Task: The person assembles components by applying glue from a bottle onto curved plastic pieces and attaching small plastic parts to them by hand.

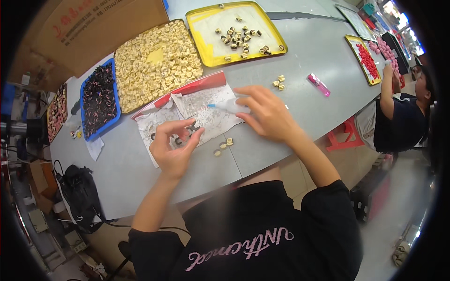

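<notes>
Oversqueezing the translucent plastic bottle (pixel 229 106) your right hand (pixel 271 114) grips could flood the dark crescent (pixel 194 126) your left hand (pixel 172 147) pinches at eight o'clock.

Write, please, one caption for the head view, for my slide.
Over spotted paper, the right hand holds a blue-tipped bottle; the left hand is at small dark curved pieces.

Soft, even light is washing the grey bench (pixel 307 54) before me; white glare (pixel 414 45) is flaring upper right; edges are bending toward blackness.
</notes>
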A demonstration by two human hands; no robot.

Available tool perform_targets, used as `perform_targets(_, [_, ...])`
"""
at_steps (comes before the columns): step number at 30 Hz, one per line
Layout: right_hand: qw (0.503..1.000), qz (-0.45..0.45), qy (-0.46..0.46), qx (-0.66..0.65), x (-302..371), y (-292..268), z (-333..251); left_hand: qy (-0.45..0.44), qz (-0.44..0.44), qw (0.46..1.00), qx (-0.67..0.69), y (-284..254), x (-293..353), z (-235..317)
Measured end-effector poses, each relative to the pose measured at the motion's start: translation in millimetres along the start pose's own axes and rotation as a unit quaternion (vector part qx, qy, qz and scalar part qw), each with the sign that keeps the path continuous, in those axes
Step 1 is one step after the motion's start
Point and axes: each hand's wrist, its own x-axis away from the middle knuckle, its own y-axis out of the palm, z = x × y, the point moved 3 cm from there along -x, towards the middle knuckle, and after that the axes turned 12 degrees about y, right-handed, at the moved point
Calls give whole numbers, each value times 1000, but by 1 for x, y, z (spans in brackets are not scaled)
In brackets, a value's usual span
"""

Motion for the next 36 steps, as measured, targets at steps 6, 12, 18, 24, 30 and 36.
perform_targets(6, [991, 17, 60, 115, -4, -38, 43, -16, 5, 1000, -19, -3, -2, 0])
perform_targets(12, [978, -77, 74, 177, -5, -39, 63, -2, -8, 999, -31, 1, -6, 3])
perform_targets(18, [995, -24, 95, 12, -29, -39, 33, 31, -39, 997, -60, -2, -7, 2])
perform_targets(24, [924, -14, 179, -337, -15, 3, -26, 79, -39, 995, -40, -1, -8, 4])
perform_targets(30, [812, -51, 194, -548, -1, 30, -53, 122, -36, 992, -13, -3, -10, 8])
perform_targets(36, [799, -76, 192, -565, -1, 37, -43, 117, -41, 992, -4, -4, -11, 12])
